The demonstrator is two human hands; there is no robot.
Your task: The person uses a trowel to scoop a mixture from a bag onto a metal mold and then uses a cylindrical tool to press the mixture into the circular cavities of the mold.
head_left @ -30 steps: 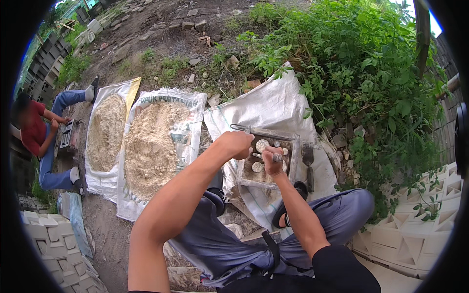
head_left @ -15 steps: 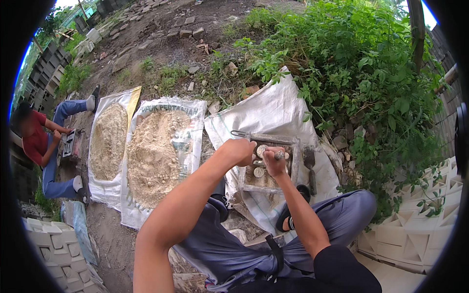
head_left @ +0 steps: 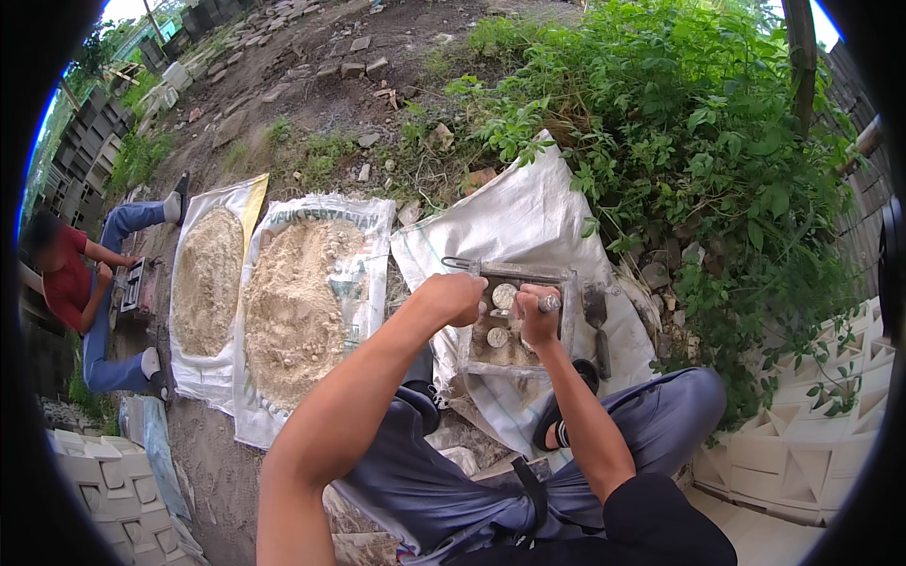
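Steady L hand [head_left: 453,300], controlled R hand [head_left: 538,325].
Grey cylindrical rod [head_left: 549,303] within R fingers' curl: keep grip firm. L fingers curled, contents can't tell; brace grey rectangular frame [head_left: 508,370] below fingers.

The frame [head_left: 568,319] looks matt, the sack [head_left: 524,212] woven plastic.

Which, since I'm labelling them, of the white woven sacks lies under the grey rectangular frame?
The rightmost white woven sack, beneath the grey rectangular frame; both left sacks carry pale powder heaps.
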